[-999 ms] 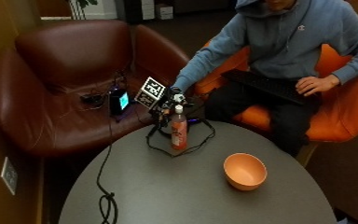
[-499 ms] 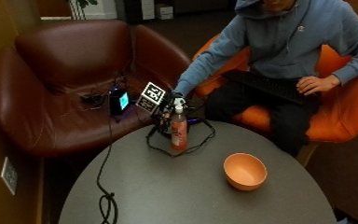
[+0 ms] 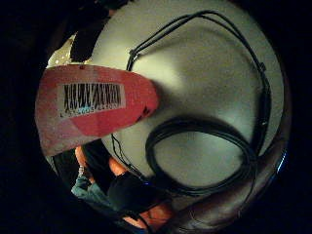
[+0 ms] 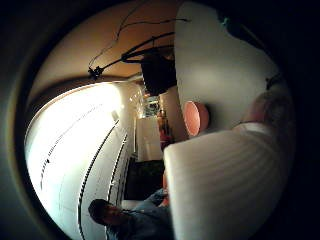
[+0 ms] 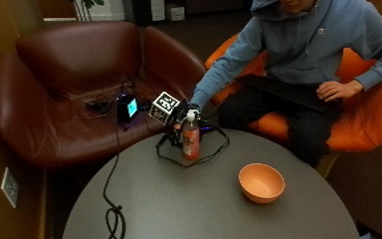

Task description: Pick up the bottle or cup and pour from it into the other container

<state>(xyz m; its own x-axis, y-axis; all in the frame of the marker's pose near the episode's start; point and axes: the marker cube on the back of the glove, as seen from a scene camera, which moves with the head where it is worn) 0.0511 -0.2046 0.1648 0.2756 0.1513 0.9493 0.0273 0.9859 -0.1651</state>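
The red bottle [image 5: 190, 140] stood upright on the table [image 5: 178, 209], directly at the gloved right hand [image 5: 186, 113], which was up by its white cap, probably to take hold; whether the hand had closed on it could not be told. The orange bowl [image 5: 261, 182], presumably the pouring target, sat well apart from the hand.

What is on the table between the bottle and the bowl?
Nothing much: between the bottle and the bowl lies bare table, crossed near the bottle by a black cable. The outside view shows it.
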